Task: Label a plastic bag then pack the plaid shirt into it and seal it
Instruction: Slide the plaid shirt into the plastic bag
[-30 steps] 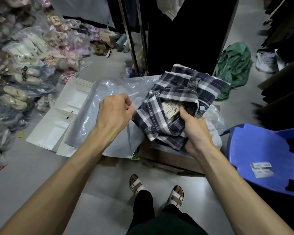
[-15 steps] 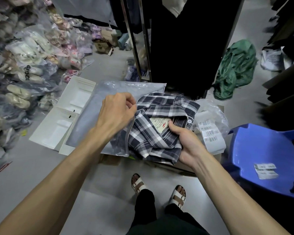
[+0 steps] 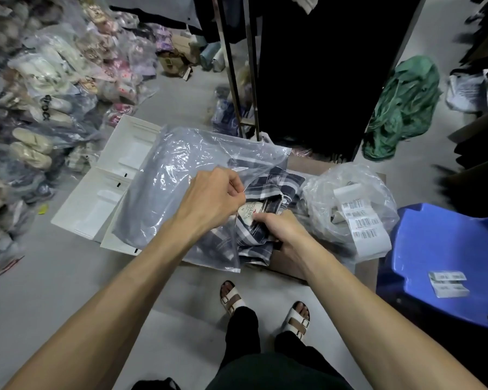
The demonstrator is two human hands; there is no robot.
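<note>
The folded plaid shirt [image 3: 265,218] is seen partly inside the clear plastic bag [image 3: 175,192], which lies across a brown cardboard box [image 3: 302,164] and over white flat boxes [image 3: 107,187] on the floor. The shirt's upper part is covered by the film, while its lower folds and collar label remain outside the bag's open edge.

The left hand [image 3: 212,201] is closed in a pinch on the bag's upper film at the opening — just above the shirt's label — and the film is held lifted there. The right hand [image 3: 279,229] is closed around the shirt's near edge, fingers curled into the fabric, just right of the bag's mouth.

Right of the shirt, touching the box top, a crumpled clear bag [image 3: 350,198] is seen with a strip of white barcode labels [image 3: 361,220] draped over it. Farther right of the shirt a blue plastic chair [image 3: 448,254] stands, with a few more barcode labels [image 3: 448,282] lying on its seat. Behind the shirt a dark garment rack [image 3: 307,66] rises, and a green cloth heap [image 3: 403,108] lies on the floor to the rack's right. To the far left of the shirt, bagged sandals [image 3: 40,94] are piled along the floor. Below the shirt, the person's sandalled feet [image 3: 265,308] are visible on the grey floor — dark trousers above them.
</note>
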